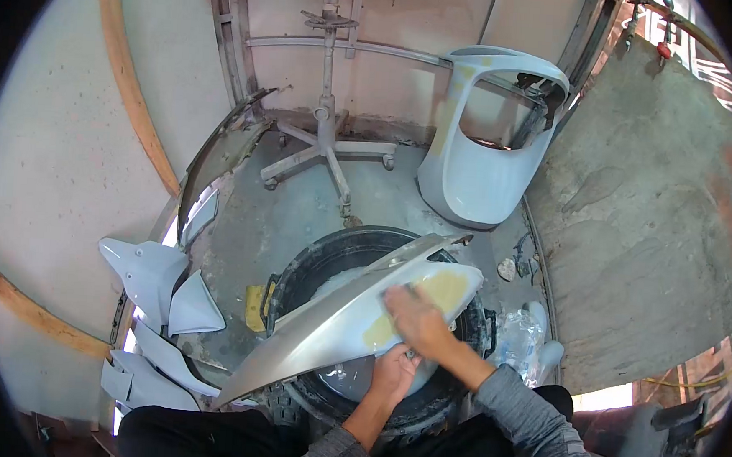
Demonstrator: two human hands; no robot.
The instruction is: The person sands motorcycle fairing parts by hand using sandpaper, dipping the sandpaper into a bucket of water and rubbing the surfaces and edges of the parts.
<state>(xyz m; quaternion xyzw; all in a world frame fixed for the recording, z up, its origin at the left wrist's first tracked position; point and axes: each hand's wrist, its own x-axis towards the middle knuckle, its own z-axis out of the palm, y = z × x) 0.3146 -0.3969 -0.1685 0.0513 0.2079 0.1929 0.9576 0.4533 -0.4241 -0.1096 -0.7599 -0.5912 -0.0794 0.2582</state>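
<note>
A large curved body panel [340, 311], silver-grey with a white end and yellowish filler patches, lies tilted across a black tub [301, 262] of cloudy water. My left hand [395, 373] has its fingers closed on the panel's near edge. On the panel's white face, beside the yellowish patches, presses my right hand [420, 322]. Its fingers are bent and blurred by motion. A dark sliver shows at their tips, too smeared to name.
Several loose white panels [141, 273] lie at the left. A yellow sponge [255, 307] sits beside the tub. Behind stand a wheeled stand [327, 146] and a white frame-shaped shell [478, 181]. Clear plastic [520, 343] lies at the right, near a leaning grey board [635, 220].
</note>
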